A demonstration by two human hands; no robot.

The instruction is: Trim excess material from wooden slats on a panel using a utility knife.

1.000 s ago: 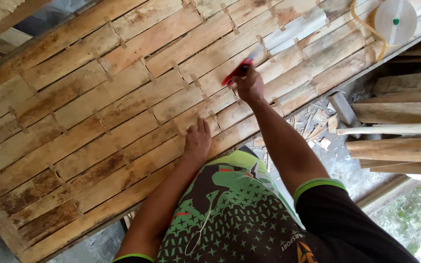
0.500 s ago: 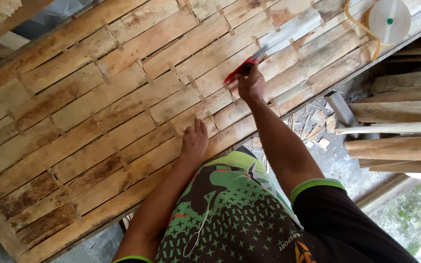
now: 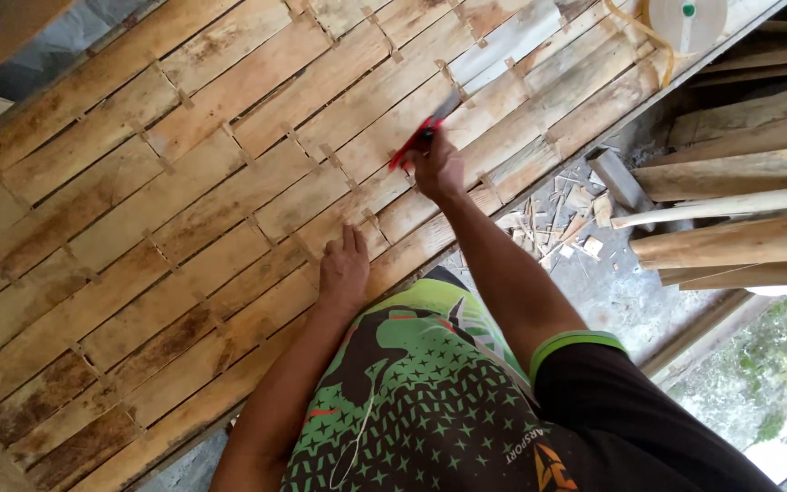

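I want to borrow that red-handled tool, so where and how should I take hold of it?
Probably by the red handle of the red-handled tool, coming from its lower-left end. The right hand already wraps the handle there, and the dark blade end points up-right over the bamboo panel, so keep off that end.

Woven bamboo panel (image 3: 184,228): tan and pale yellow strips, darker brown stains toward lower left of frame. Knife handle (image 3: 409,146) in right hand (image 3: 439,169): red. Shirt (image 3: 412,401): bright green with black star pattern; sleeve (image 3: 630,419) black, green-and-white cuff. Bamboo poles (image 3: 740,210), right of frame: pale beige. Tape roll (image 3: 688,18), upper right: whitish, green centre.
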